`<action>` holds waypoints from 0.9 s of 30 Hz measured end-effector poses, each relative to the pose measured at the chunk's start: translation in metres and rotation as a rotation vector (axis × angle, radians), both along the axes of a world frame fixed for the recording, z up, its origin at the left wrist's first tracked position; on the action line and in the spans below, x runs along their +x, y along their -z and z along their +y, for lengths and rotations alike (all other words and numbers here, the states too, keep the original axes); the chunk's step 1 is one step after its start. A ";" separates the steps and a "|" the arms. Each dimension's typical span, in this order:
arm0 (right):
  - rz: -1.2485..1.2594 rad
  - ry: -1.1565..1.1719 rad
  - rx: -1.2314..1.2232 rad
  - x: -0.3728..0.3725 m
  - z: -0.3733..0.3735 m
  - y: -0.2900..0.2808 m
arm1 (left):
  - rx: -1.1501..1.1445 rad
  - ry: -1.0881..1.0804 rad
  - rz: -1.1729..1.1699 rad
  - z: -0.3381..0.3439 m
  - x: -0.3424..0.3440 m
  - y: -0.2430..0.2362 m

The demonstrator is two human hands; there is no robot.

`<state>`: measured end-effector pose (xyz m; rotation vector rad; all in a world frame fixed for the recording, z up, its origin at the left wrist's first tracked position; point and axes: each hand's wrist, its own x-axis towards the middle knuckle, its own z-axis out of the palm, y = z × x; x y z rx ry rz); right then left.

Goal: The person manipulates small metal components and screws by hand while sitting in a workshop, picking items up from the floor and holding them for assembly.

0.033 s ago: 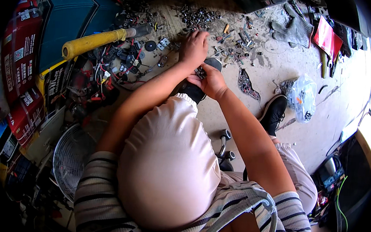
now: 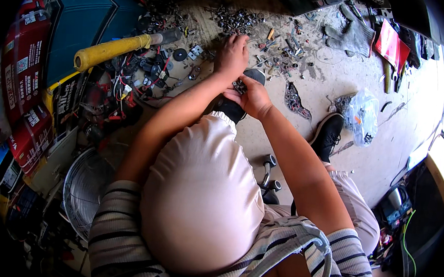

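Note:
My left hand (image 2: 231,58) reaches down to the floor at the near edge of a pile of small metal parts (image 2: 239,21), which look like screws and nuts. Its fingers are bent together, and the tips are hidden, so what they pinch cannot be made out. Just below and to the right, my right hand (image 2: 255,97) is cupped closed around a small heap of dark metal parts (image 2: 240,87). Both hands are close together above my black shoe (image 2: 256,75). Loose small pieces (image 2: 288,50) lie scattered to the right of the left hand.
A yellow-handled hammer (image 2: 113,52) lies at left over tangled wires and black plastic parts (image 2: 155,68). A fan guard (image 2: 84,193) stands by my left elbow. On the right are a clear plastic bag (image 2: 361,116), grey gloves (image 2: 354,39) and a red sheet (image 2: 391,45).
The fingers of my left hand have shifted slightly at the edge of the pile. My right hand stays in place around its metal parts.

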<state>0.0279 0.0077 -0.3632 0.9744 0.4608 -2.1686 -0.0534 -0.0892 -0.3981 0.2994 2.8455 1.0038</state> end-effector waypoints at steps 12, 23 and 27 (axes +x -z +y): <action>-0.044 -0.002 -0.003 0.001 0.001 0.004 | -0.005 0.040 -0.004 -0.003 -0.032 0.011; -0.031 0.015 -0.016 0.002 0.001 0.005 | 0.315 -0.085 -0.071 -0.001 -0.013 -0.007; -0.033 0.015 -0.021 0.001 0.001 0.004 | 0.329 -0.085 -0.095 -0.005 -0.010 -0.011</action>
